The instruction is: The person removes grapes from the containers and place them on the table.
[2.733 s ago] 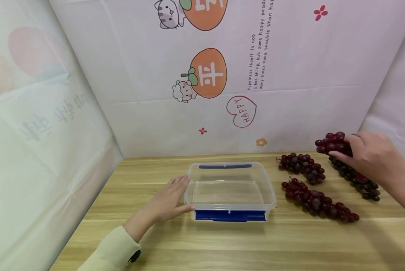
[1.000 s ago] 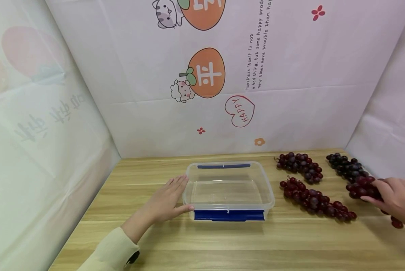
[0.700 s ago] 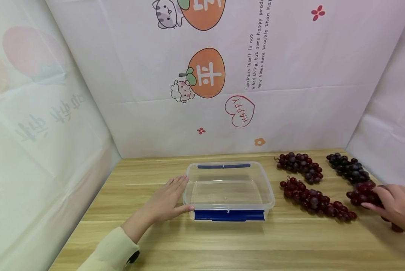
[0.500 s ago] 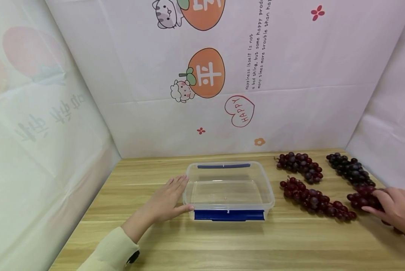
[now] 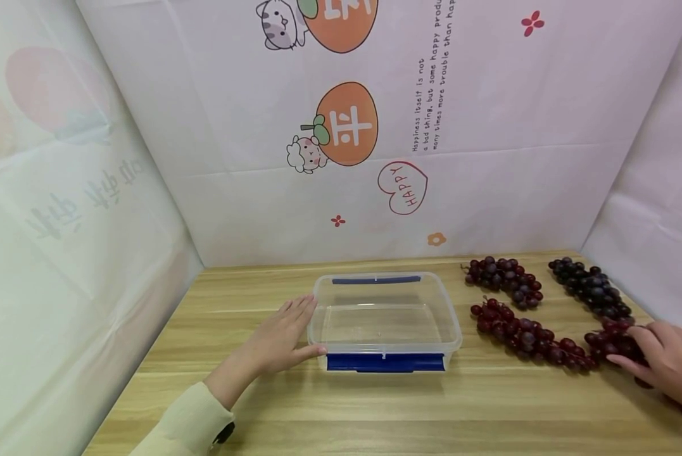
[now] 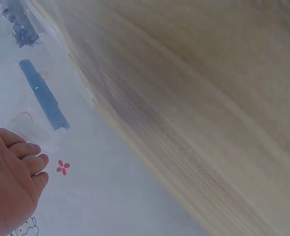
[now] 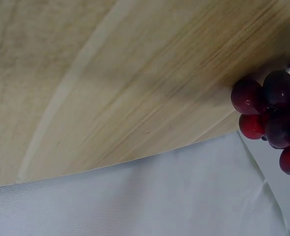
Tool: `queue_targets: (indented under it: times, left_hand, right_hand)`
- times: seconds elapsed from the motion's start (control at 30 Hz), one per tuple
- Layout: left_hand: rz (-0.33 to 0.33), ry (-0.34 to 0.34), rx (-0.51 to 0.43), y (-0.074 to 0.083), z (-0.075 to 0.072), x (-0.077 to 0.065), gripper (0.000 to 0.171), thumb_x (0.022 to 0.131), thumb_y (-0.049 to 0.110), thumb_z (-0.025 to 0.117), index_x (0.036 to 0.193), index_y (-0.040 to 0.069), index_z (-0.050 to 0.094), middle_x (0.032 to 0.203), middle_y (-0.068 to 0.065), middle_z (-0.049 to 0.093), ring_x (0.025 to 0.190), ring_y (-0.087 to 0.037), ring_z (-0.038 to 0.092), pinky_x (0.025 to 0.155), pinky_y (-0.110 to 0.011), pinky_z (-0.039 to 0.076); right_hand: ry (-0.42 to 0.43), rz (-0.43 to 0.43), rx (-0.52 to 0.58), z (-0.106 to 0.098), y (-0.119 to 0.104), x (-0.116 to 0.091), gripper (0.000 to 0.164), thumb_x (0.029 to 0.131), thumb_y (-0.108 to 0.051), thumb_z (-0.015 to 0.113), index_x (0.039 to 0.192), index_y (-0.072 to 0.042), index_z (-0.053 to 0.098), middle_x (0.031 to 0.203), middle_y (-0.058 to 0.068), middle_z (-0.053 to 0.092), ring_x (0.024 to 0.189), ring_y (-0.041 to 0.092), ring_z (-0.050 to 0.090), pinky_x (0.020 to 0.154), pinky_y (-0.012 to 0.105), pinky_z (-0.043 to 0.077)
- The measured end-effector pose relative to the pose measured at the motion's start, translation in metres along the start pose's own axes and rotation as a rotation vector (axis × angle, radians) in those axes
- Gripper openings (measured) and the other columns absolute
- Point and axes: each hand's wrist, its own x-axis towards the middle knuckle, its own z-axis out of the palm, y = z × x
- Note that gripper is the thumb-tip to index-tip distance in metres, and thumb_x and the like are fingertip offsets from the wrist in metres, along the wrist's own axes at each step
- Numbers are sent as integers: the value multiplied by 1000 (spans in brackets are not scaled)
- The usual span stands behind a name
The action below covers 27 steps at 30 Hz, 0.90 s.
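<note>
At the table's right side, my right hand (image 5: 668,364) grips a bunch of red grapes (image 5: 611,339), its thumb on the near side. The hand hides part of this bunch; the right wrist view shows the bunch's grapes (image 7: 280,110) at the right edge. My left hand (image 5: 284,339), fingers extended, touches the left side of a clear plastic food container (image 5: 383,347). That container has no lid on, and its blue front latch (image 5: 386,362) hangs down. In the left wrist view, the left hand (image 6: 12,182) shows its fingers slightly bent.
Right of the container lie a dark red grape bunch (image 5: 506,278) at the back and a longer red bunch (image 5: 529,335) in front. A black grape bunch (image 5: 591,288) lies along the right edge, just behind the held one. White printed cloth (image 5: 232,209) walls the table.
My right hand has brought the red grape bunch down from above the black bunch to its near side at the table, shifting slightly nearer lately. The left hand stays at the container.
</note>
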Motion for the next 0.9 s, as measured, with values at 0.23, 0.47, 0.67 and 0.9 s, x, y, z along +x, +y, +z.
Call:
queue_targets:
  times: [0.23, 0.47, 0.67, 0.9]
  left_hand:
    - [-8, -7, 6, 0, 0, 0, 94, 94, 68, 37, 153, -3, 19, 159, -18, 18, 146, -29, 14, 118, -43, 12]
    - [-23, -25, 6, 0, 0, 0, 95, 93, 70, 34, 155, 1, 15, 160, -15, 15, 146, -27, 12, 118, -40, 10]
    - [-24, -27, 7, 0, 0, 0, 94, 94, 70, 34, 155, 1, 13, 160, -15, 15, 146, -27, 11, 118, -40, 9]
    - [-20, -15, 13, 0, 0, 0, 94, 94, 70, 35, 154, -1, 17, 160, -15, 16, 146, -28, 13, 118, -41, 11]
  right_hand:
    - [-2, 29, 8, 2, -1, -5, 84, 95, -69, 26, 77, 9, 52, 64, 17, 43, 42, 26, 37, 36, 48, 38]
    - [-21, 85, 7, 1, -4, -9, 88, 92, -74, 26, 84, 10, 54, 70, 20, 45, 45, 30, 41, 40, 52, 41]
    - [-42, 142, 21, 0, -7, -9, 86, 95, -71, 22, 87, 9, 55, 72, 20, 46, 47, 31, 42, 44, 54, 40]
    - [-51, 242, 27, -1, -13, -6, 78, 100, -61, 15, 92, 6, 54, 74, 22, 47, 55, 40, 46, 52, 57, 39]
